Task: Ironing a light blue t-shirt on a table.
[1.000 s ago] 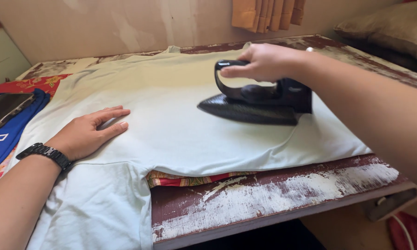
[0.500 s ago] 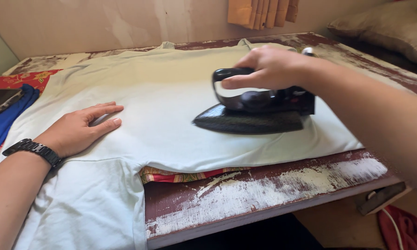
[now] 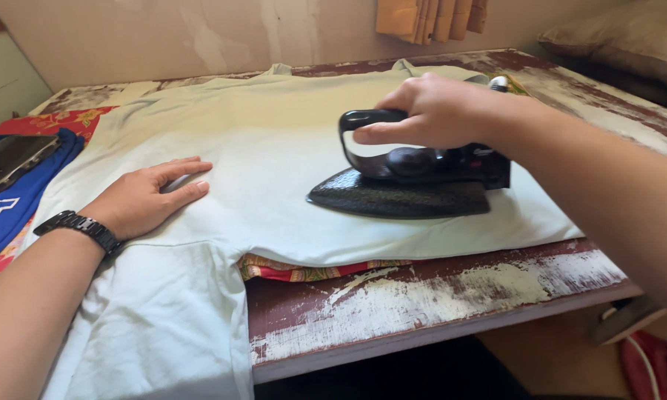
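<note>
The right hand is closed around the handle of a black flat-soled clothes iron, which rests on a pale green cotton shirt spread over a worn, paint-flaked wooden table. Left of that grip, the left hand lies open and flat on the shirt. A red patterned cloth shows only at the shirt's near edge, mostly hidden beneath it.

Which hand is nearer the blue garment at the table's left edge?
Left. The left hand lies flat on the pale shirt, just right of the blue garment. The right hand grips the black iron, far across the table.
</note>
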